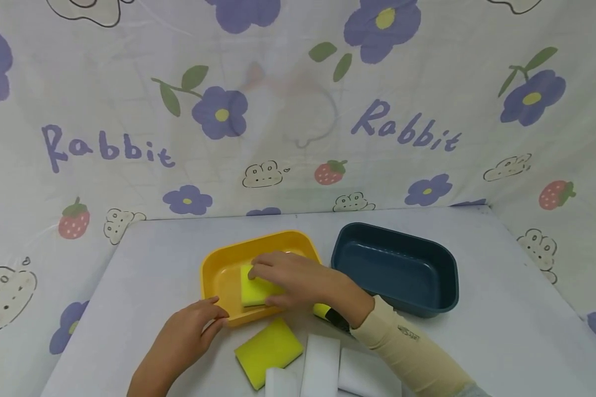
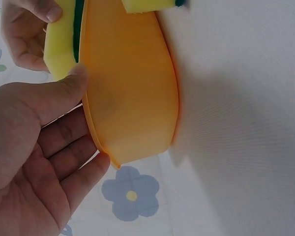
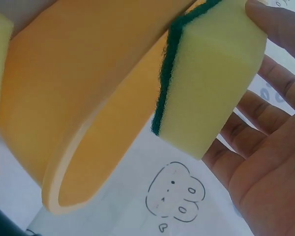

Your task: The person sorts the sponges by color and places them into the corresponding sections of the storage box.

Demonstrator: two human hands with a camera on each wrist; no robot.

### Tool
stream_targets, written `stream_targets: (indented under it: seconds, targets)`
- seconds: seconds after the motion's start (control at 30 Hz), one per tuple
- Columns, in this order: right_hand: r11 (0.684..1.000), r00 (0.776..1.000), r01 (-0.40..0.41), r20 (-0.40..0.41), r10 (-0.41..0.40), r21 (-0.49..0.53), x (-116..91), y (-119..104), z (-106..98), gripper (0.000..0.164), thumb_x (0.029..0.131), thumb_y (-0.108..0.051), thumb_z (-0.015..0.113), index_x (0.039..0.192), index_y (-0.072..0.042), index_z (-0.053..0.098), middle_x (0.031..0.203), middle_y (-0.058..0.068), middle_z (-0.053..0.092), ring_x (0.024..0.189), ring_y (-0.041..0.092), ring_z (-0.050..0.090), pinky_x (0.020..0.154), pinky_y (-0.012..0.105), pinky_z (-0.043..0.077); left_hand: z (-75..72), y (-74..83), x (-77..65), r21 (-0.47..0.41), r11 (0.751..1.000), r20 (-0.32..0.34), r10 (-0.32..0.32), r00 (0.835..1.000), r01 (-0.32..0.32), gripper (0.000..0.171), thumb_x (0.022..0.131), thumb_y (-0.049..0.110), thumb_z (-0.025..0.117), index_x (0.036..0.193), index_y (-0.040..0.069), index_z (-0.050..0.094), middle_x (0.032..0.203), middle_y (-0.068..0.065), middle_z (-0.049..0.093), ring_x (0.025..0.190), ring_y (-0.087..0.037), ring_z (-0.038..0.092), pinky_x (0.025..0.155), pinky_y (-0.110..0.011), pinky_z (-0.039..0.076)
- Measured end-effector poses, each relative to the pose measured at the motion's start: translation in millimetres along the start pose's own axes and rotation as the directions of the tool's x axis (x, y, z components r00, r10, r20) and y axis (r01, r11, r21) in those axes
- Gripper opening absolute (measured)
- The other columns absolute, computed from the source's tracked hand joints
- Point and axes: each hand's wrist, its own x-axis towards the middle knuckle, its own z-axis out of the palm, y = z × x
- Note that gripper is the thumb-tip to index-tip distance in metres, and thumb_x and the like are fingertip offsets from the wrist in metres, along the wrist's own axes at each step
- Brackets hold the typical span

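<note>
My right hand [image 1: 290, 275] holds a yellow sponge [image 1: 250, 286] with a green scouring layer over the yellow plastic basin [image 1: 209, 275]. In the right wrist view the thumb and fingers pinch this sponge [image 3: 211, 73] by its edges, green side toward the basin [image 3: 88, 83]. At the basin's front left corner, my left hand [image 1: 184, 333] grips the rim. The left wrist view shows the left thumb and fingers [image 2: 71, 162] on either side of that rim. Another yellow sponge [image 1: 269, 353] lies on the table in front of the basin.
A dark blue basin [image 1: 397, 270] stands to the right of the yellow one. Several white blocks [image 1: 320, 364] lie at the table's near edge. A yellow and black object [image 1: 323, 310] sits partly hidden under the right wrist. A patterned curtain [image 1: 298, 110] hangs behind the table.
</note>
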Motion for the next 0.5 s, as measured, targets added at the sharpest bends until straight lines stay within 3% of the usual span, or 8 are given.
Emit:
stream_targets:
  seconds: [0.5]
  targets:
    - [0.999,1.0,0.021,-0.005,-0.021,0.04,15.5,0.2,7.3,0.044,0.094,-0.028,0.073,0.132,-0.014,0.058,0.143,0.006,0.053,0.128,0.021,0.05,0.109,0.03,0.041,-1.7,0.2,0.6,-0.01,1.0,0.01,0.002,1.0,-0.002,0.006,0.092,0.016,0.075,0.098,0.017,0.077,0.109,-0.001,0.074,0.119,-0.029,0.063,0.099,-0.051,0.051]
